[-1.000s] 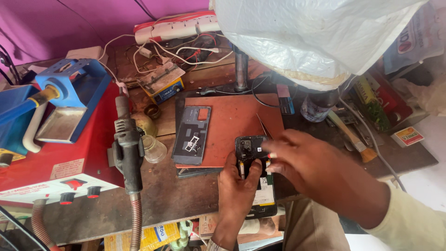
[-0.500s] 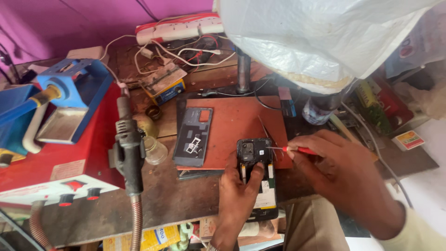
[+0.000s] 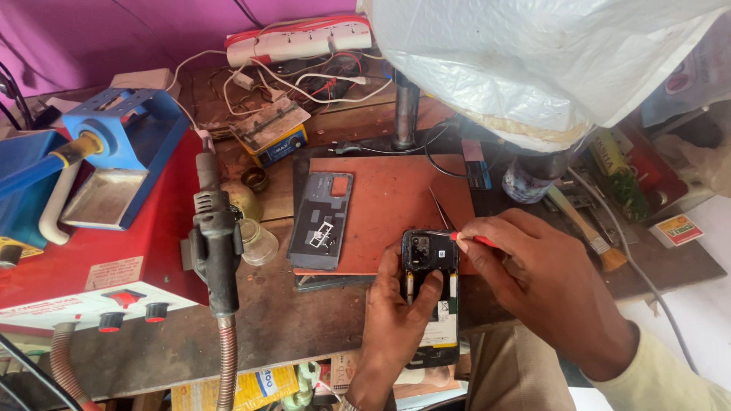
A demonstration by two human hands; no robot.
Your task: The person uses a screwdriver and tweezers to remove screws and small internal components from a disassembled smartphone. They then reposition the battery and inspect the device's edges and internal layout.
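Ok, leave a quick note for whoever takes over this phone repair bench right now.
Left hand grips the opened phone at the bench's front edge, thumb on its frame.
Right hand holds a red-handled tool with its tip at the phone's camera end.
Done: the back cover is off and lies on the brown mat.
Left: the phone is open, insides exposed, cover not refitted.

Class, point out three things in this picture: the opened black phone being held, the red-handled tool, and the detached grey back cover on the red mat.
opened black phone (image 3: pixel 431 262): head view, on its upper inside.
red-handled tool (image 3: pixel 474 240): head view, on its red handle.
detached grey back cover (image 3: pixel 321 221): head view, on its middle.
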